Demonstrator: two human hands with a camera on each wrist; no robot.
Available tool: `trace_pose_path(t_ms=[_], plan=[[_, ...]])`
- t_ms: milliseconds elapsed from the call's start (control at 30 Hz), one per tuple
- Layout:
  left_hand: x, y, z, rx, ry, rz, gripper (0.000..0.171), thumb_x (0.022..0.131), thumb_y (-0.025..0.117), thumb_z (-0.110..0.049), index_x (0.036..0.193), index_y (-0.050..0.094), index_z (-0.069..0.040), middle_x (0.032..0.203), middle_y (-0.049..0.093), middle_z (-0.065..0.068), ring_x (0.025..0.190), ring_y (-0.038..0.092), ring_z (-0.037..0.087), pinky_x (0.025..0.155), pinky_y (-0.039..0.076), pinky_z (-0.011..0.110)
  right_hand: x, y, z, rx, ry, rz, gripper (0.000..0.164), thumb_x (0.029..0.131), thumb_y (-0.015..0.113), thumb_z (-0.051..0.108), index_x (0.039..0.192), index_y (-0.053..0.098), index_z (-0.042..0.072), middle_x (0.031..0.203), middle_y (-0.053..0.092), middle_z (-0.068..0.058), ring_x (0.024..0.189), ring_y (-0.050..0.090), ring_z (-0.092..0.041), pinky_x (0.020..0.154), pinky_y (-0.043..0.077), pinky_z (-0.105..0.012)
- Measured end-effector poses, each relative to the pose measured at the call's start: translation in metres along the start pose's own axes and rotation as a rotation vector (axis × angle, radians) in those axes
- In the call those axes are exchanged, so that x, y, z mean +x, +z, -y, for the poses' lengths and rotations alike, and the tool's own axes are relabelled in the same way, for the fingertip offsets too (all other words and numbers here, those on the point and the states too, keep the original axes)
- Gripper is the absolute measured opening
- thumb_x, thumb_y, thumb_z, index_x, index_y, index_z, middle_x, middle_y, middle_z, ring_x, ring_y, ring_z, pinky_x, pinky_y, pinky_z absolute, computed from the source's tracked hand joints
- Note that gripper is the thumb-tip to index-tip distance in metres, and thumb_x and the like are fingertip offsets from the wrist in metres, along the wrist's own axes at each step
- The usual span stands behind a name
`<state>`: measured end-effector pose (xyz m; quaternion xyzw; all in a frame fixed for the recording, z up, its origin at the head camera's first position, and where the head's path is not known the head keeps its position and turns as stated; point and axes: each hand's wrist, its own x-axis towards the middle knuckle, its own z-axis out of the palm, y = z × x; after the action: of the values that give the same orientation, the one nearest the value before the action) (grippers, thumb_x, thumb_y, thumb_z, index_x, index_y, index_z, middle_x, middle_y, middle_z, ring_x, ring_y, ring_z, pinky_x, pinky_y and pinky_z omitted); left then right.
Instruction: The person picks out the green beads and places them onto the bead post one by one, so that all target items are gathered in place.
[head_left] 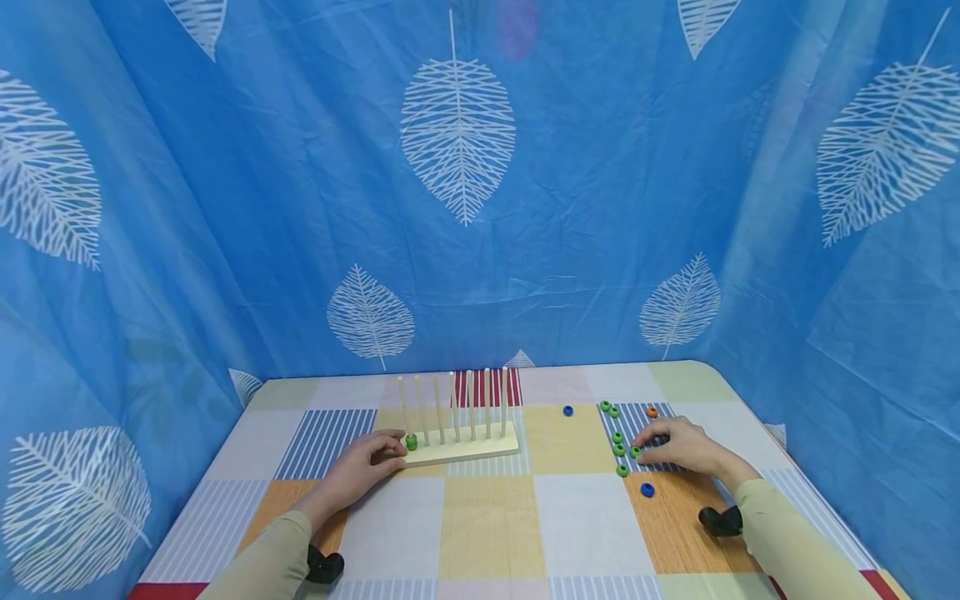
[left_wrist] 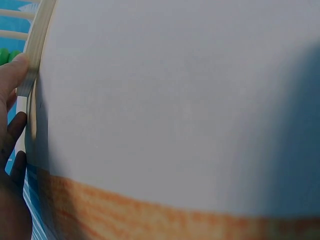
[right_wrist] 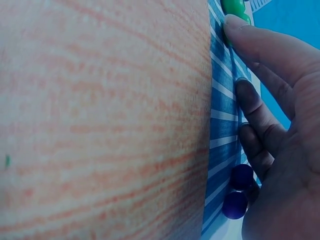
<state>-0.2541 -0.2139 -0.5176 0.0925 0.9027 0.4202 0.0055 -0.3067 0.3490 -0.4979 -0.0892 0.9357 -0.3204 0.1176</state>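
Pegged rack lies nearly left to right, pegs pointing up.

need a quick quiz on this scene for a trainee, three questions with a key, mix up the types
1. On the wooden board, which peg carries the green beads?
A) the middle one
B) the rightmost
C) the leftmost

2. True or false: the right hand is touching the wooden board.

3. Seen from the head camera, what colour is the loose bead lying nearest the person?

Key
1. C, the leftmost peg.
2. False: it is at a loose green bead, while the left hand touches the board's left end.
3. Blue.
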Motion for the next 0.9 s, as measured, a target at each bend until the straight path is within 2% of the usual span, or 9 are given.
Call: trace_pose_path(t_ms=[100, 200, 333, 500, 900], plan=[[0.0, 0.0, 0.0, 0.001, 0.002, 0.002, 0.006, 0.094, 0.076, -0.023, 0.095, 0.071, -0.026, 0.141, 0.061, 0.004, 0.138, 0.048, 0.036, 0.115, 0.035, 0.059, 0.0, -0.002, 0.0, 0.015, 0.001, 0.022, 0.029, 0.085, 0.083, 0.041, 0.105, 0.076, 0.021, 0.128, 0.054, -0.018, 0.114, 0.044, -0.037, 0.095, 0.041, -0.061], [0.001, 0.0, 0.001, 0.003, 0.006, 0.002, 0.006, 0.094, 0.076, -0.023, 0.095, 0.071, -0.027, 0.141, 0.061, 0.004, 0.138, 0.048, 0.036, 0.115, 0.035, 0.059, 0.001, -0.005, 0.001, 0.032, -0.004, 0.045, 0.03, 0.087, 0.081, 0.04, 0.108, 0.075, 0.019, 0.121, 0.06, -0.012, 0.109, 0.05, -0.033, 0.092, 0.044, -0.054], [0.001, 0.0, 0.001, 0.004, 0.013, 0.003, 0.006, 0.094, 0.076, -0.024, 0.095, 0.071, -0.027, 0.141, 0.061, 0.004, 0.138, 0.049, 0.036, 0.115, 0.035, 0.059, 0.002, -0.012, 0.003, 0.05, -0.05, 0.054, 0.03, 0.09, 0.079, 0.036, 0.11, 0.074, 0.015, 0.112, 0.066, -0.005, 0.105, 0.055, -0.027, 0.09, 0.047, -0.048], [0.001, 0.0, 0.001, 0.009, 0.017, -0.001, 0.006, 0.094, 0.076, -0.023, 0.094, 0.071, -0.027, 0.141, 0.061, 0.004, 0.137, 0.049, 0.036, 0.115, 0.035, 0.059, 0.003, -0.021, 0.01, 0.053, -0.117, 0.046, 0.028, 0.092, 0.077, 0.036, 0.111, 0.073, 0.015, 0.11, 0.067, -0.002, 0.107, 0.057, -0.026, 0.089, 0.051, -0.047], [-0.001, 0.0, 0.0, 0.014, 0.004, -0.006, 0.006, 0.094, 0.076, -0.023, 0.095, 0.071, -0.027, 0.141, 0.061, 0.004, 0.137, 0.049, 0.036, 0.115, 0.035, 0.059, 0.009, -0.047, 0.047, 0.051, -0.239, 0.008, 0.031, 0.095, 0.075, 0.035, 0.116, 0.072, 0.013, 0.105, 0.065, -0.003, 0.098, 0.056, -0.027, 0.081, 0.05, -0.04]])
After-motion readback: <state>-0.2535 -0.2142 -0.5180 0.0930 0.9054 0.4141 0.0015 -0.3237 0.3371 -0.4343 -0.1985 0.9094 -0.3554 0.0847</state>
